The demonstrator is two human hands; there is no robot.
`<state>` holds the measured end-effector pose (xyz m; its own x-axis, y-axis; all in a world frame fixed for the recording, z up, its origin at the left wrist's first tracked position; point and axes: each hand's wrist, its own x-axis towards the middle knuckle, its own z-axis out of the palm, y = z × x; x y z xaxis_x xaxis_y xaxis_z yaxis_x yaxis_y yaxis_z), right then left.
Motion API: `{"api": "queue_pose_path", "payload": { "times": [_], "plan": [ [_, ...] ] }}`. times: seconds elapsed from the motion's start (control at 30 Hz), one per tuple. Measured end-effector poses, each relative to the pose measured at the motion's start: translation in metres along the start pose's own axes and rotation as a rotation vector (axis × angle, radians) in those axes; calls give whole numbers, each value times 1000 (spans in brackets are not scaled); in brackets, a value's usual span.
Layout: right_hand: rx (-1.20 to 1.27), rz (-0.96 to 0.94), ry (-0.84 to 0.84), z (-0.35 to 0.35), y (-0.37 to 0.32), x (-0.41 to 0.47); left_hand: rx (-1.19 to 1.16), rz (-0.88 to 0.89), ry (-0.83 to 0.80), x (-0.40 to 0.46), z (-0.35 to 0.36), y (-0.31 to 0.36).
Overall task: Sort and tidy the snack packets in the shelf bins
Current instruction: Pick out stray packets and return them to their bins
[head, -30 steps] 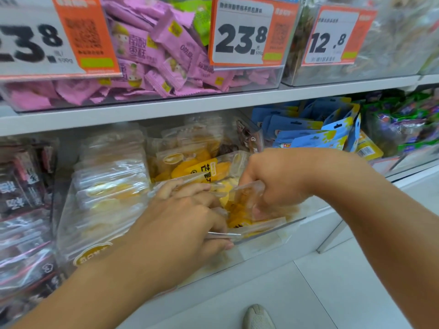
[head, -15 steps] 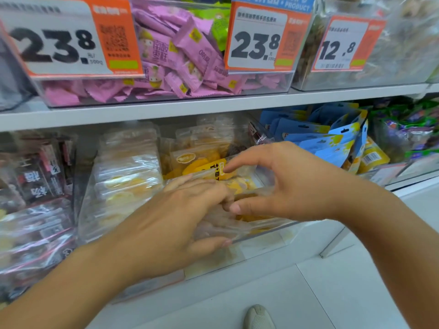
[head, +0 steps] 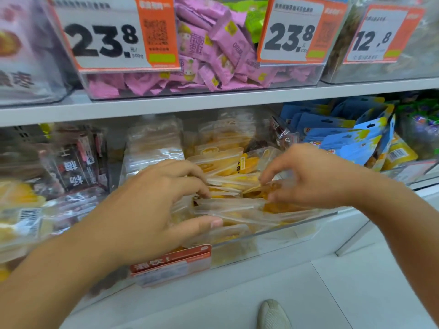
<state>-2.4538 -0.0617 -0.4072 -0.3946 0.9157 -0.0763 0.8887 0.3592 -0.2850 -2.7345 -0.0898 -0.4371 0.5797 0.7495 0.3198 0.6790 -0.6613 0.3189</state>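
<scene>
Glossy clear packets [head: 228, 207] of yellow snack lie stacked flat in a transparent plastic bin [head: 273, 236] on the lower shelf. The left hand [head: 152, 205] curls over the stack, thumb under its front edge, gripping several. The right hand [head: 306, 176] pinches a crinkled packet's corner. Matte pink wrappers [head: 213, 55] fill the bin above.

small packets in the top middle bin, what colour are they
Pink small packets, with little yellow marks; the head view shows them.

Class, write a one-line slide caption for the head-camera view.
Both hands, left and right, handle clear yellow-snack packets in a shelf bin.
</scene>
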Motion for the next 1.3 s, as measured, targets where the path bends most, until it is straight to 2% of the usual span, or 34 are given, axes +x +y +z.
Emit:
{"api": "queue_pose_path", "payload": {
  "times": [0.07, 0.1, 0.2, 0.27, 0.43, 0.53, 0.63, 0.77, 0.87, 1.0, 1.1, 1.2, 1.23, 1.3],
  "plan": [
    [213, -113, 100, -9, -12, -14, -8, -13, 8, 0, -5, -3],
    [224, -153, 107, -11, -21, -19, -7, -23, 6, -1, -7, -5],
    [-84, -105, -32, 0, -45, -13, 49, -65, -3, 0, -2, -7],
    [-184, -73, -93, 12, -54, -3, 112, -123, -45, 2, 3, -6],
    [-332, 30, -122, 4, -62, -4, 210, -239, -134, 5, 5, -2],
    [-453, 26, -157, 7, -65, -8, 191, -206, -160, 1, 6, -4],
    [-497, -26, -60, 9, -66, -2, 192, -154, -137, -1, 8, -5],
    [-416, -150, 29, 9, -54, 0, 155, -116, -45, -5, 9, -9],
    [-162, -239, 125, 15, -44, -4, 113, -125, -85, -5, 8, -8],
    [-83, -183, 20, 14, -38, 3, 93, -135, -100, -1, 8, -5],
    [75, -211, -7, 11, -34, -3, 66, -163, -124, -5, -5, -7],
    [219, -275, 130, 6, -42, -14, 34, -247, -122, -21, -24, -14],
    [241, -304, 181, 5, -47, -16, 47, -256, -133, -27, -27, -16],
    [146, -354, 170, 7, -62, -15, 110, -261, -193, -34, -28, -17]
  ]
}}
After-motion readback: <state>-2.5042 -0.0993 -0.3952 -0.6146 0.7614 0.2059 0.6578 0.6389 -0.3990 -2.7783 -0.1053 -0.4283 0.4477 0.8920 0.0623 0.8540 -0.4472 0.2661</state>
